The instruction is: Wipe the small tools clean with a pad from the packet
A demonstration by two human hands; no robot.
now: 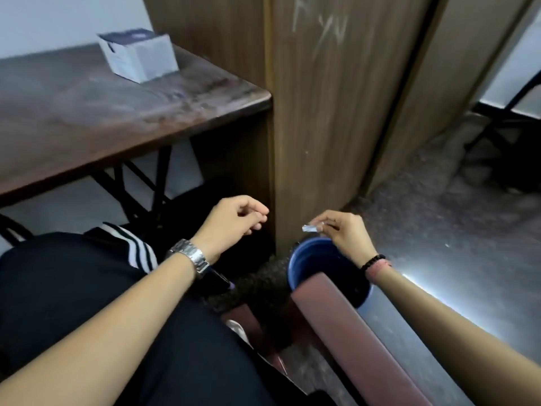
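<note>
Head camera: we see our right hand pinching a small, crumpled white-and-silver scrap of packet or pad between thumb and fingertips; blur keeps us from telling which it is. We hold it just above the far rim of a round blue plastic bin that stands on the floor beside a tall brown wooden partition. The bin's inside is dark, and we cannot make out any contents. A reddish-brown padded armrest crosses in front of the bin's near side. Our left hand, with a silver metal wristwatch on its wrist, hangs over our dark-trousered lap, fingers loosely curled and holding nothing. On the worn dark wooden desk to the left sits a white cardboard box with a dark top, well apart from both hands.
</note>
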